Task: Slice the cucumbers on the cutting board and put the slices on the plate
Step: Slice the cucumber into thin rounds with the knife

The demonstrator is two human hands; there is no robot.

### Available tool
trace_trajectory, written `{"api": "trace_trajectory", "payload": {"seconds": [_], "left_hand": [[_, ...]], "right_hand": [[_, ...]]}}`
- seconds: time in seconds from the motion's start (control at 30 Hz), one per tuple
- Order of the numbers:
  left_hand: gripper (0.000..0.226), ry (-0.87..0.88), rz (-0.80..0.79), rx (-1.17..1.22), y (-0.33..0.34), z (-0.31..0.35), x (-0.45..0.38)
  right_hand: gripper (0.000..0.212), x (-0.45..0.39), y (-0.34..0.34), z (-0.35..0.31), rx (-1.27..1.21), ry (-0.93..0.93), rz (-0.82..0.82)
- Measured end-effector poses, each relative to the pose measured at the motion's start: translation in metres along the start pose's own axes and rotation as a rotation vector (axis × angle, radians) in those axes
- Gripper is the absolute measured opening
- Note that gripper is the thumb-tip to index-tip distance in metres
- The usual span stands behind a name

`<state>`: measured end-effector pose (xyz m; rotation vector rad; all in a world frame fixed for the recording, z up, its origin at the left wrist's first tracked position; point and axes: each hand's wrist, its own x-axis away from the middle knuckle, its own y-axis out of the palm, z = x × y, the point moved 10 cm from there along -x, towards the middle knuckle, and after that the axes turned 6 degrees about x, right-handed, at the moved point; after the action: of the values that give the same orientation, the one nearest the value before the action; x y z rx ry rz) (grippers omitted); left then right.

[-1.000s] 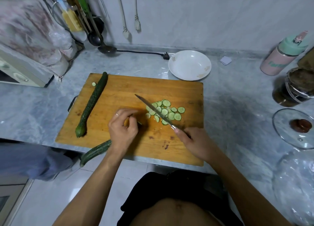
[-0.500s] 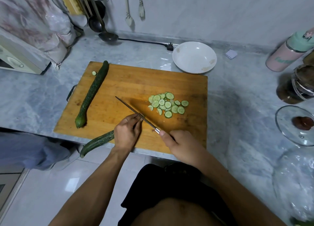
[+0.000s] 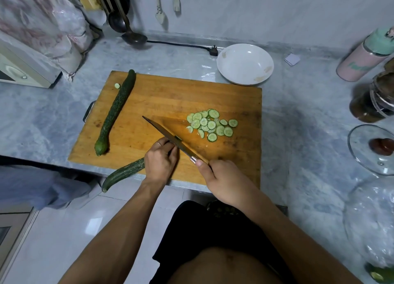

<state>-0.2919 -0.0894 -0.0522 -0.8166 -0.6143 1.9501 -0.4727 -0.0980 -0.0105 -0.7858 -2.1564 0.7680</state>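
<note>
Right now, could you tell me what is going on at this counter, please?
A person is slicing a cucumber on the cutting board. The left hand holds it, with its far end hanging off the board's near edge, while the right hand grips the knife. A pile of slices lies on the board; the plate holds none. A second cucumber lies uncut.

**Where Things Sit**

The cutting board lies mid-frame on the counter. A whole cucumber lies along its left side. A pile of slices sits right of middle. The plate sits behind the board's upper right corner. Another cucumber sticks out over the board's lower edge.
</note>
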Motion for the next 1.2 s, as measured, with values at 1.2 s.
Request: {"api": "trace_trajectory", "payload": {"seconds": [1.2], "left_hand": [[0.023, 0.038, 0.03, -0.096, 0.002, 0.002, 0.001]], "right_hand": [[0.051, -0.025, 0.02, 0.007, -0.022, 0.082, -0.05]]}}
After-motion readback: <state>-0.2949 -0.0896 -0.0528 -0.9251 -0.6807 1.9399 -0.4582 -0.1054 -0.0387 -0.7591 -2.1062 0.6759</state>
